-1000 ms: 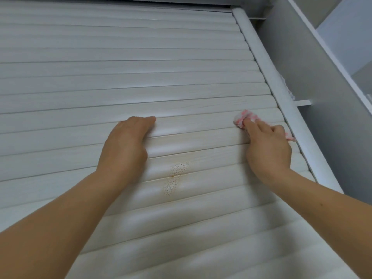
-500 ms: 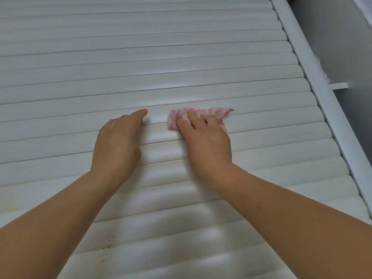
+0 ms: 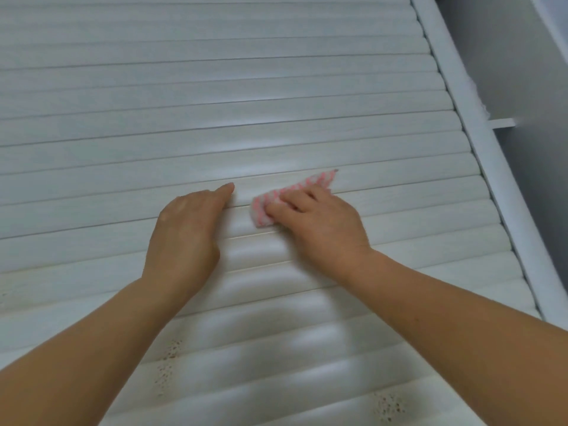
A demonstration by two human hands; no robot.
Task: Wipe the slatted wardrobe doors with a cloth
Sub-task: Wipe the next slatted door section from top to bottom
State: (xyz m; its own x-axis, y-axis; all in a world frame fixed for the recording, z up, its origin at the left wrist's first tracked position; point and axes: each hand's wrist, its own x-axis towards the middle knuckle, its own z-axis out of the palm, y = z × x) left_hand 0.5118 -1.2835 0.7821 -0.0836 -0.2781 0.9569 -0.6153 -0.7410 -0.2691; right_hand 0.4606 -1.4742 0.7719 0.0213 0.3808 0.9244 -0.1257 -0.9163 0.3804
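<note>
The right hand [image 3: 319, 219], pressing the pink-and-white striped cloth [image 3: 282, 198], has moved from the white slatted wardrobe door's [image 3: 215, 96] right edge toward the flat left hand [image 3: 184, 238], so wiping progresses.

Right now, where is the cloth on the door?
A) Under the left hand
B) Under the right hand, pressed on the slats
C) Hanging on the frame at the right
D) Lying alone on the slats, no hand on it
B: the right hand presses the pink-and-white cloth on the slats, while the left hand rests bare beside it.
</note>
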